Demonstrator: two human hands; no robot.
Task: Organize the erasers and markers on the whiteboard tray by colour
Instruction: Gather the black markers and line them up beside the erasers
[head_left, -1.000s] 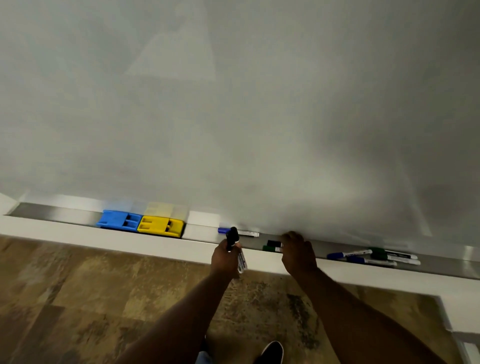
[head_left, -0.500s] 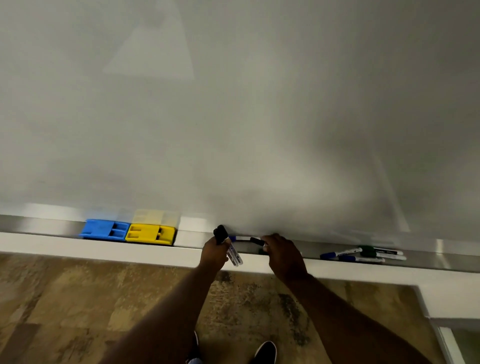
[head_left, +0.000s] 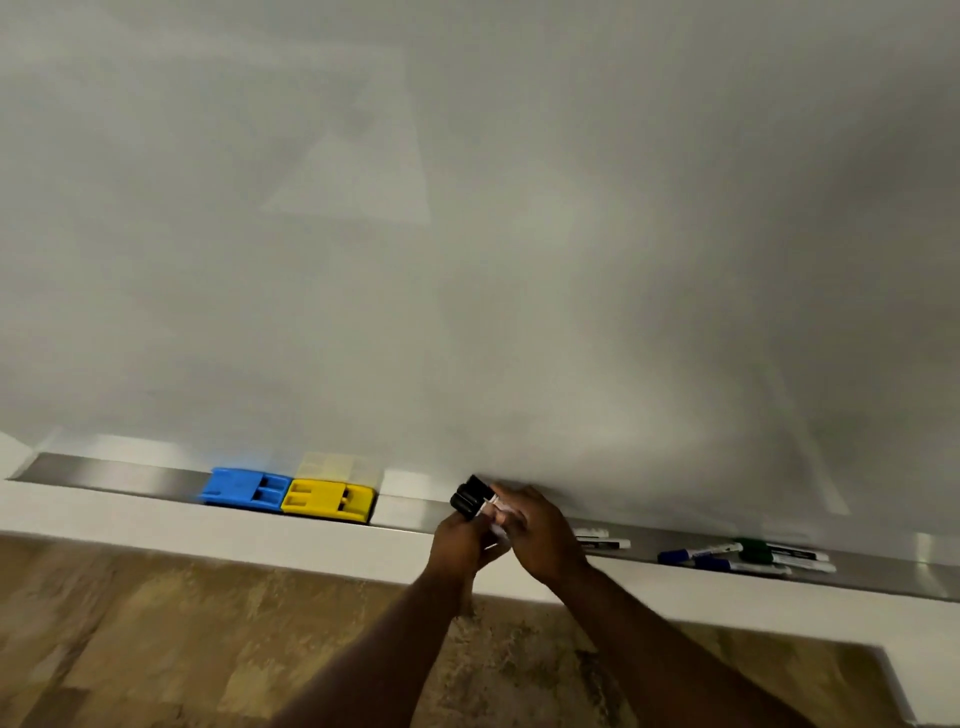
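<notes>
holding black-capped markers (head_left: 471, 498), caps up-left, both hands (head_left: 540, 535)

In front of me the whiteboard (head_left: 467, 208) fills most of what I see, its surface blank and grey-white, with a pale trapezoid of reflected light (head_left: 353, 171) sitting a little left of centre. A fainter bright streak (head_left: 810, 452) slants down its lower right part. Below it runs a broad white ledge (head_left: 208, 530), stretching from the left edge across to the right, where it turns a corner and drops away. Under that I look down on the floor (head_left: 182, 639), laid in mottled brown and tan tiles, with darker smudges (head_left: 597, 670) in the stretch nearest my feet.
</notes>
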